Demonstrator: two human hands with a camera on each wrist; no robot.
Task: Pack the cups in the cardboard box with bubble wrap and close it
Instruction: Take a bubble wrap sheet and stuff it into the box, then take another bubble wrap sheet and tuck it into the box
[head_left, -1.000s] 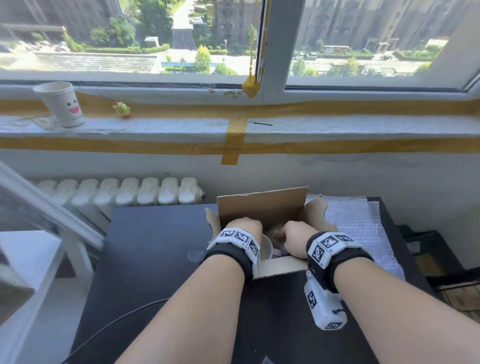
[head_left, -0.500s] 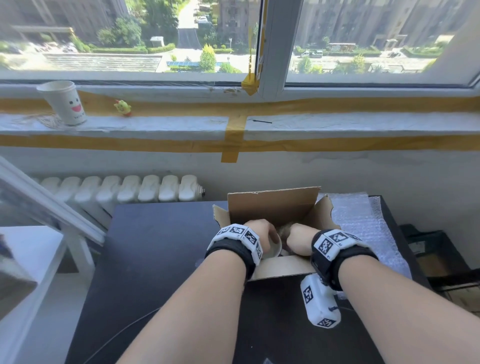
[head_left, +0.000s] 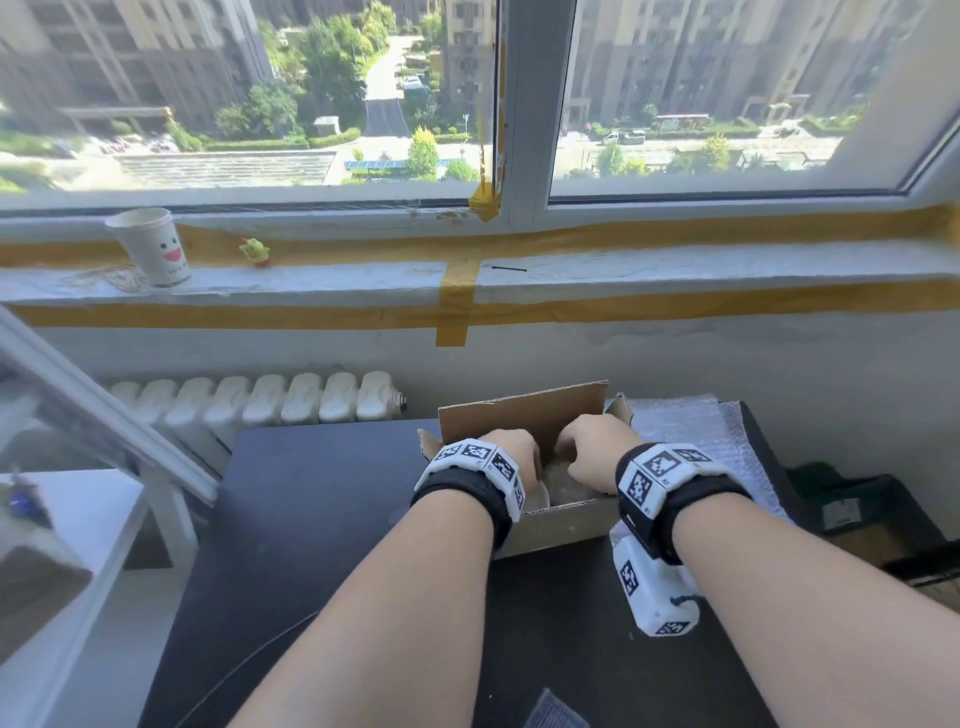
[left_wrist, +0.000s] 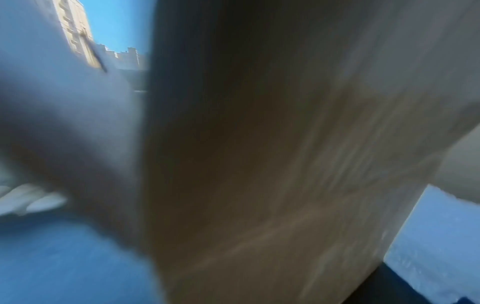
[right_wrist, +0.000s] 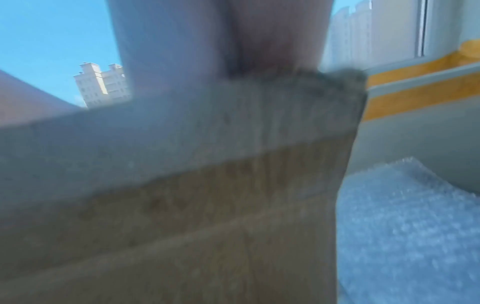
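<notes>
Corrugated cardboard box (head_left: 524, 415), flaps upright

- Brown cardboard box (head_left: 519, 415) on black tabletop (head_left: 322, 499).
- Clear, dimpled bubble wrap (head_left: 691, 431).
- Black wristbands (head_left: 462, 493) with black-and-white square-patterned markers.
- White paper cup (head_left: 150, 247) with pink-and-black smiley face.
- Yellow tape (head_left: 457, 291) across white sill.

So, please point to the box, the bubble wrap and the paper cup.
box (head_left: 524, 415), head view, inside of back flap.
bubble wrap (head_left: 685, 431), head view, sheet on table.
paper cup (head_left: 156, 247), head view, its side.
</notes>
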